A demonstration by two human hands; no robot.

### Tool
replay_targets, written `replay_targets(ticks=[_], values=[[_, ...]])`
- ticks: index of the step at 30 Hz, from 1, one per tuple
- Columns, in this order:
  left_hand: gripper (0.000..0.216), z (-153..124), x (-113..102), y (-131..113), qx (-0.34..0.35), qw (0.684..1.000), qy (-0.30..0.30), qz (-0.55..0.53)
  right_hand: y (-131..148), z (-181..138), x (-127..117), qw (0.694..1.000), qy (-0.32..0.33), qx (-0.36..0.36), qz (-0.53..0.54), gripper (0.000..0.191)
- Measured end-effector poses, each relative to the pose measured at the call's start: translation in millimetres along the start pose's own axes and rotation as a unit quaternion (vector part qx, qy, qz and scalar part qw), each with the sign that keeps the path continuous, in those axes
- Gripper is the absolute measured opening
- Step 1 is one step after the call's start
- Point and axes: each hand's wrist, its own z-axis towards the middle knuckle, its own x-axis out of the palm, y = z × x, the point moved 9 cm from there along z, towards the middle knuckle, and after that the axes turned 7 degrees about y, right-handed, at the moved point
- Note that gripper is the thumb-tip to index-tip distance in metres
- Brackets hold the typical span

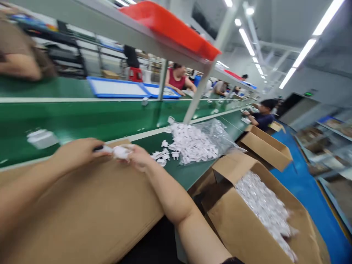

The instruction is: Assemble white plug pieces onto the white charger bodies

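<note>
Over a sheet of brown cardboard (pixel 90 209), my two hands meet. My left hand (pixel 78 153) has its fingers closed round a small white plastic piece (pixel 106 149) with a dark spot at one end. Fingers of my right hand (pixel 140 158) pinch another white plastic piece (pixel 120 152), end to end with the first. Blur hides whether the two are joined. To the right of my right hand, loose white plug pieces (pixel 165 156) lie on the green bench beside a big heap of white plug pieces (pixel 192 143), which spills from a clear plastic bag (pixel 217 132).
A white block-shaped piece (pixel 42 139) lies on the green conveyor belt (pixel 82 121) ahead. At right stands an open carton (pixel 231 216) of clear-wrapped pieces (pixel 264 205). An orange-red tray (pixel 170 27) sits on the overhead shelf. Blue-edged trays (pixel 118 96) lie across the belt; several co-workers sit farther along.
</note>
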Motion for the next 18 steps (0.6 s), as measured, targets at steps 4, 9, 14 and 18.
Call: replay_targets(ticks=[4,9,14,18], values=[[0.047,-28.1,24.7,-26.9,0.004,1.0,0.01,-0.028,1.9,-2.2,2.6,0.995,0.022,0.026,0.097,0.029],[0.057,-40.5,45.9,-22.1,-0.002,0.965,-0.059,-0.257,-10.0,-6.9,-2.9,0.986,-0.016,0.1,0.133,0.019],[0.058,-43.2,63.8,-11.1,-0.031,0.938,-0.049,-0.342,-5.9,-1.9,-8.2,0.995,-0.038,0.045,0.085,0.014],[0.055,-43.0,59.8,-12.2,-0.024,0.941,-0.059,-0.332,-7.6,2.0,-21.7,0.995,-0.074,0.006,-0.061,0.028]])
